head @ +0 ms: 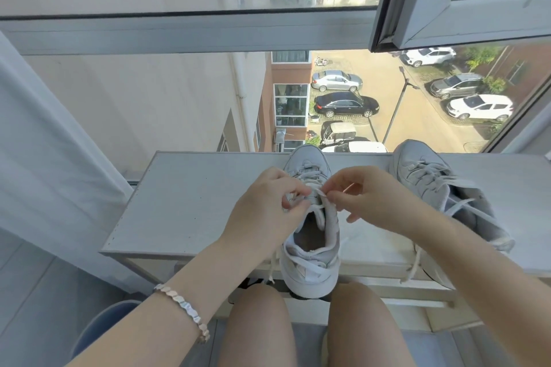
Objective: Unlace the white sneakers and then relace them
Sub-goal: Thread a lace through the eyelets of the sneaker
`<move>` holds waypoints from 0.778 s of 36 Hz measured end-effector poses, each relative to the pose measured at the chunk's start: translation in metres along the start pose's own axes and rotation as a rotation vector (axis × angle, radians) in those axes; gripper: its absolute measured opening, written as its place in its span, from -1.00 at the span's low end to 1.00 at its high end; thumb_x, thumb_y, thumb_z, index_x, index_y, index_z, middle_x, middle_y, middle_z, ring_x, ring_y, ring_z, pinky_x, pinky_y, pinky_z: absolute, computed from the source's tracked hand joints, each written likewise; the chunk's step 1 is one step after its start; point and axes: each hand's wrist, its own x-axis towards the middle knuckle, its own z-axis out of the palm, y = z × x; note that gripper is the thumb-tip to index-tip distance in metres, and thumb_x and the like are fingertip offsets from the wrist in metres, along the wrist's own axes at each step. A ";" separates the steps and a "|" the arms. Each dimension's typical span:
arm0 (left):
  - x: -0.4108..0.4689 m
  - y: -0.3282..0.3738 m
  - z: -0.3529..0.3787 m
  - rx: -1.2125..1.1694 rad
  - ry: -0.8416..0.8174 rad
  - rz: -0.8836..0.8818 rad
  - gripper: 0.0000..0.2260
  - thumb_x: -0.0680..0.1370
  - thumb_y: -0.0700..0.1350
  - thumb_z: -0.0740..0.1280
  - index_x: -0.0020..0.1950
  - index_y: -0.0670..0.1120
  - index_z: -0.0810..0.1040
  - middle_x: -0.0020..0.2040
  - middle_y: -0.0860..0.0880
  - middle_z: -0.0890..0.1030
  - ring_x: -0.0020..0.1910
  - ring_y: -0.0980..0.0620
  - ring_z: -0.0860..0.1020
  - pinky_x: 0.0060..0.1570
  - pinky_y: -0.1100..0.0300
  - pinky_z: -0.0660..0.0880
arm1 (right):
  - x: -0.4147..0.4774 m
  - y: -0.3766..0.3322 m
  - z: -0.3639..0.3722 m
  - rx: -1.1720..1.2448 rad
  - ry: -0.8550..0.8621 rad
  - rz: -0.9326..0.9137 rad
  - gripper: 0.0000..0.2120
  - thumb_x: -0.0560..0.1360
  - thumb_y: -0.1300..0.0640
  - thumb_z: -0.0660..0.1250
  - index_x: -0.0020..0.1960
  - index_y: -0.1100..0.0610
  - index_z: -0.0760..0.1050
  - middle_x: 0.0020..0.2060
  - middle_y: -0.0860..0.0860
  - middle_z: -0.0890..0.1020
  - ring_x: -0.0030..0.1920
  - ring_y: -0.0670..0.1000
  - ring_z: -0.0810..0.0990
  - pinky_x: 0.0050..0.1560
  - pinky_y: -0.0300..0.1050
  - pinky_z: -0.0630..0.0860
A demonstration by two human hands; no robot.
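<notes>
A second sneaker [429, 179] stands right of the near sneaker [310, 262] on the grey worktop [185, 202]. The left hand [265, 211] and right hand [375, 202] each pinch the near sneaker's lace [320, 216], hiding its upper eyelets. A curtain [44, 173] hangs far left.

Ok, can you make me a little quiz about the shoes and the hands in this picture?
1. True or false: the left hand and the right hand both pinch the lace of the middle sneaker.
2. Where is the bracelet? A: left wrist. B: right wrist. C: neither wrist.
3. Fill in: counting the other sneaker, there are ____ sneakers on the table.
Key: 1 true; 2 A; 3 two.
</notes>
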 end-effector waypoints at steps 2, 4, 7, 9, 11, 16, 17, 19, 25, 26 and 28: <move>0.002 0.001 0.001 0.013 0.006 -0.008 -0.88 0.51 -0.08 0.36 0.02 0.05 0.63 -0.20 0.18 0.37 -0.24 0.18 0.44 -0.22 0.52 0.29 | 0.006 -0.003 -0.007 -0.025 -0.087 -0.005 -0.84 0.53 0.17 0.29 -0.18 -0.02 0.54 -0.35 -0.13 0.59 -0.40 -0.17 0.59 -0.27 -0.25 0.59; 0.002 0.002 0.002 0.014 0.013 -0.016 -0.89 0.52 -0.09 0.35 0.02 0.04 0.63 -0.20 0.18 0.36 -0.24 0.17 0.44 -0.22 0.50 0.30 | 0.012 -0.006 -0.013 -0.049 -0.170 -0.004 -0.89 0.53 0.19 0.29 -0.13 0.07 0.57 -0.35 -0.09 0.60 -0.46 -0.25 0.55 -0.34 -0.38 0.53; 0.001 0.002 0.005 0.004 0.024 -0.024 -0.91 0.52 -0.09 0.34 -0.01 0.04 0.62 -0.20 0.17 0.37 -0.23 0.20 0.45 -0.20 0.44 0.33 | 0.020 -0.010 -0.021 -0.106 -0.277 -0.003 -0.87 0.52 0.19 0.31 -0.02 0.20 0.60 -0.30 -0.01 0.64 -0.42 -0.24 0.59 -0.30 -0.41 0.53; 0.000 0.002 0.006 0.005 0.035 -0.018 -0.91 0.53 -0.09 0.34 -0.02 0.04 0.62 -0.20 0.18 0.37 -0.20 0.22 0.45 -0.21 0.45 0.32 | 0.025 -0.012 -0.026 -0.121 -0.347 0.016 -0.88 0.52 0.21 0.31 -0.02 0.20 0.60 -0.25 0.03 0.66 -0.40 -0.23 0.61 -0.31 -0.44 0.50; 0.000 0.002 0.006 0.015 0.037 -0.015 -0.90 0.54 -0.09 0.33 -0.02 0.03 0.63 -0.19 0.18 0.38 -0.21 0.20 0.45 -0.19 0.41 0.34 | 0.028 -0.014 -0.029 -0.144 -0.401 0.032 -0.90 0.51 0.21 0.32 -0.04 0.19 0.60 -0.22 0.03 0.67 -0.37 -0.22 0.63 -0.31 -0.46 0.48; -0.002 0.006 0.006 0.064 0.023 0.003 -0.87 0.50 0.02 0.35 0.01 0.08 0.62 -0.08 0.15 0.41 -0.12 0.18 0.41 -0.13 0.25 0.40 | 0.031 -0.009 -0.027 -0.154 -0.404 -0.009 -0.87 0.51 0.21 0.31 -0.20 0.13 0.56 -0.30 -0.03 0.64 -0.35 -0.19 0.65 -0.29 -0.43 0.49; -0.003 0.006 0.007 0.102 0.022 0.016 -0.85 0.48 0.05 0.36 0.03 0.09 0.62 -0.03 0.15 0.42 -0.05 0.19 0.40 -0.12 0.24 0.40 | 0.030 -0.006 -0.024 -0.132 -0.376 -0.024 -0.87 0.51 0.23 0.30 -0.20 0.15 0.55 -0.33 -0.02 0.63 -0.37 -0.20 0.63 -0.29 -0.42 0.49; -0.005 0.006 0.009 0.168 0.051 0.076 -0.85 0.47 0.03 0.39 0.02 0.07 0.64 0.03 0.13 0.43 0.05 0.17 0.37 -0.18 0.29 0.37 | 0.025 0.002 -0.016 -0.028 -0.274 -0.051 -0.88 0.50 0.26 0.31 -0.21 0.20 0.54 -0.38 -0.03 0.59 -0.45 -0.23 0.57 -0.35 -0.42 0.48; -0.002 0.012 0.017 0.244 0.038 0.075 -0.86 0.52 0.00 0.35 0.00 0.01 0.64 0.06 0.12 0.45 0.11 0.14 0.33 -0.23 0.29 0.24 | 0.005 0.022 0.019 0.276 0.249 -0.088 -0.77 0.41 0.34 0.35 -0.37 0.14 0.47 -0.55 -0.10 0.51 -0.56 -0.18 0.45 -0.47 -0.38 0.40; 0.001 0.012 0.017 0.235 0.017 0.040 -0.86 0.52 0.01 0.34 0.00 0.01 0.64 0.06 0.13 0.44 0.11 0.15 0.32 -0.18 0.27 0.23 | 0.003 0.022 0.022 0.291 0.303 -0.089 -0.79 0.40 0.34 0.36 -0.37 0.14 0.47 -0.53 -0.08 0.51 -0.55 -0.18 0.44 -0.47 -0.35 0.41; 0.005 0.014 0.018 0.131 0.007 -0.046 -0.88 0.52 -0.02 0.35 -0.05 -0.02 0.64 0.01 0.12 0.42 0.11 0.11 0.37 -0.10 0.23 0.30 | 0.001 0.019 0.027 0.313 0.384 -0.061 -0.81 0.36 0.32 0.38 -0.38 0.14 0.48 -0.52 -0.06 0.50 -0.53 -0.18 0.40 -0.47 -0.30 0.40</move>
